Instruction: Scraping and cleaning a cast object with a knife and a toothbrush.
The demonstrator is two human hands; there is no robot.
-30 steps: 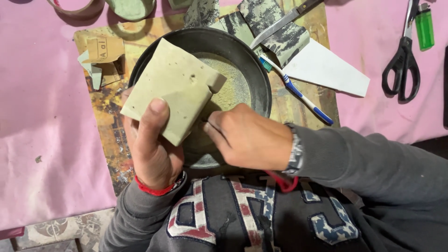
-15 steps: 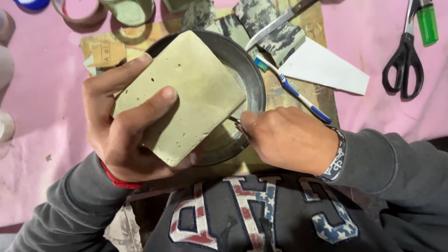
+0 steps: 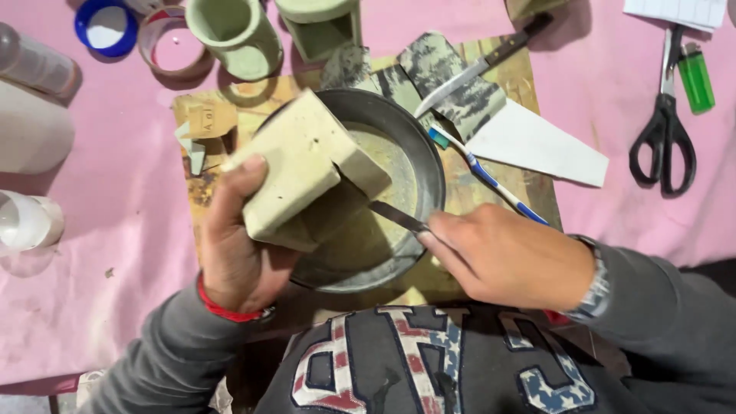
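Head view: left hand (image 3: 238, 253) fingers clamp a stiff, likely heavy block (image 3: 303, 172) by its sides over the pan (image 3: 429, 165) — right hand (image 3: 510, 257) pinches a blade (image 3: 395, 217).

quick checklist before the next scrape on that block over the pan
1. Left hand grips the pale block: ok, fingers wrap its lower end and it is held tilted.
2. Block sits over the dark pan: ok, so scrapings should fall inside.
3. Blade in the right hand meets the block: ok, its tip reaches the block's underside.
4. Left fingers out of the blade's path: cannot tell, the block hides them.
5. Scissors and green lighter away from the hands: ok, far right on the pink cloth.
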